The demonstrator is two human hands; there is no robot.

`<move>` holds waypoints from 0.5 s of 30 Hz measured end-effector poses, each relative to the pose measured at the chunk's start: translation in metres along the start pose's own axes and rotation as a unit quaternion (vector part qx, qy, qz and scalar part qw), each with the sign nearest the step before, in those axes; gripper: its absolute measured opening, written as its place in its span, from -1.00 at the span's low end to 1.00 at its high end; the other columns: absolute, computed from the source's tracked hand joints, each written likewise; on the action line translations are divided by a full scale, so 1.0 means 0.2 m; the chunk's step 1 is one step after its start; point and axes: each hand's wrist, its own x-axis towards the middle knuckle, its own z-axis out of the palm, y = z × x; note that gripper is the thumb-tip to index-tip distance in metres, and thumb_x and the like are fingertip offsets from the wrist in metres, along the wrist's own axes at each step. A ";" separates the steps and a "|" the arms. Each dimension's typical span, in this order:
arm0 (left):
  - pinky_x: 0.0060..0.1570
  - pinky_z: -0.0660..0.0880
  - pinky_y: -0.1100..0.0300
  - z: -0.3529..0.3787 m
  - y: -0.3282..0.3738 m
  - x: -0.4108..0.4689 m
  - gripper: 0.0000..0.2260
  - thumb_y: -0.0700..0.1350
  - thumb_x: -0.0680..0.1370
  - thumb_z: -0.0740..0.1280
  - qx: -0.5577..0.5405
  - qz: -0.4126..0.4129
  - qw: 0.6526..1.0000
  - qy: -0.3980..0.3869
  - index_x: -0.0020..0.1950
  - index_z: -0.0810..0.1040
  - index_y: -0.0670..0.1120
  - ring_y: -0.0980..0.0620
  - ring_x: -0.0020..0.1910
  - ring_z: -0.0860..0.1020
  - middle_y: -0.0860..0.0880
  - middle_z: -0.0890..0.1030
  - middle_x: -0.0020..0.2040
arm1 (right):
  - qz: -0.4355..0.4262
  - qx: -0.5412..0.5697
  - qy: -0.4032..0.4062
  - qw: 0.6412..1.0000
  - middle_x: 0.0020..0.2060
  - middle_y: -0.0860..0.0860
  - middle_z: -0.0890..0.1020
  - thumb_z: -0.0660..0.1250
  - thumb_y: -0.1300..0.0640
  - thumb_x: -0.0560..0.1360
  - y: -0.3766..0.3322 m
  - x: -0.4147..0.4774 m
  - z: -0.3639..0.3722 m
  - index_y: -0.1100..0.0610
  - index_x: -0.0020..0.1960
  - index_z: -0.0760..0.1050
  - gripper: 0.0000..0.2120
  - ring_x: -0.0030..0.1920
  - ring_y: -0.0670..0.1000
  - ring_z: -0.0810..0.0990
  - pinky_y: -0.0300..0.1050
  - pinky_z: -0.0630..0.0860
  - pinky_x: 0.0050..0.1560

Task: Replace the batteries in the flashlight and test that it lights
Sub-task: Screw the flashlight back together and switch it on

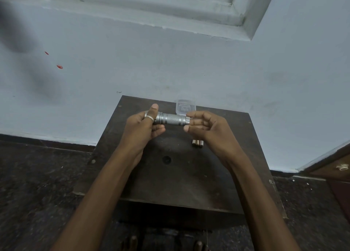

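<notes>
From the head view, the flashlight (171, 119) is held level in the air above the dark counter (180, 175), its long axis running left to right between the two hands. The left hand (145, 125) is clenched around one end, thumb raised over it. The right hand (203, 126) pinches the opposite end with fingertips (190, 115), thumb below; both are equally near the flashlight. Judging by this, the end cap is probably about to be twisted. Three batteries (197, 143) lie on the counter just below the flashlight, under the right hand. A clear plastic box (184, 107) stands just beyond the flashlight
</notes>
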 end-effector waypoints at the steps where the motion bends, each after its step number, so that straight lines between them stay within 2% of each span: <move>1: -0.20 0.61 0.25 0.00 0.00 0.00 -0.75 0.05 0.60 0.34 0.000 0.000 1.000 0.000 -0.08 0.64 -0.11 0.17 -0.35 0.60 0.03 0.63 -0.30 | -0.006 -0.003 -0.001 1.000 -0.13 0.06 0.71 0.49 0.37 0.43 0.00 0.00 0.00 0.18 0.15 0.61 -0.68 -0.19 -0.14 0.67 -0.32 0.60 -0.13; 4: -0.23 0.60 0.26 0.00 0.00 0.00 -0.76 0.04 0.60 0.34 -0.003 -0.001 1.000 0.000 -0.10 0.63 -0.11 0.18 -0.38 0.59 0.08 0.62 -0.36 | -0.007 0.001 -0.004 1.000 -0.20 -0.02 0.69 0.48 0.38 0.44 0.00 0.00 0.00 0.11 0.06 0.62 -0.73 -0.21 -0.17 0.66 -0.33 0.60 -0.12; 8: -0.25 0.60 0.28 0.00 0.00 0.01 -0.76 0.04 0.60 0.34 -0.002 -0.001 1.000 -0.001 -0.11 0.63 -0.10 0.18 -0.39 0.58 0.08 0.61 -0.36 | 0.001 -0.018 -0.014 1.000 -0.22 0.07 0.68 0.43 0.25 0.53 0.02 0.01 0.00 0.25 0.08 0.61 -0.86 -0.21 -0.12 0.65 -0.28 0.57 -0.20; 10: -0.24 0.60 0.27 0.01 -0.01 0.01 -0.76 0.05 0.60 0.34 0.000 0.000 1.000 -0.003 -0.11 0.63 -0.10 0.18 -0.39 0.58 0.04 0.61 -0.33 | 0.014 -0.029 -0.017 0.999 -0.25 0.07 0.68 0.36 0.12 0.59 0.04 0.01 0.01 0.29 0.03 0.60 -0.78 -0.21 -0.06 0.66 -0.21 0.55 -0.23; 13: -0.22 0.60 0.26 0.01 -0.01 0.00 -0.75 0.05 0.61 0.34 0.005 0.004 1.000 -0.009 -0.09 0.63 -0.10 0.18 -0.37 0.58 0.03 0.61 -0.30 | 0.041 -0.044 -0.016 0.998 -0.29 0.06 0.66 0.26 -0.09 0.63 0.03 0.00 0.03 0.20 -0.10 0.59 -0.63 -0.26 -0.04 0.68 -0.21 0.52 -0.28; 15: -0.22 0.60 0.26 0.01 -0.01 0.00 -0.76 0.05 0.61 0.34 0.008 0.005 1.000 -0.010 -0.09 0.63 -0.10 0.18 -0.37 0.59 0.03 0.61 -0.29 | 0.049 -0.055 -0.018 0.997 -0.31 0.07 0.66 0.21 -0.15 0.63 0.03 0.00 0.03 0.19 -0.10 0.59 -0.57 -0.27 -0.01 0.68 -0.20 0.52 -0.30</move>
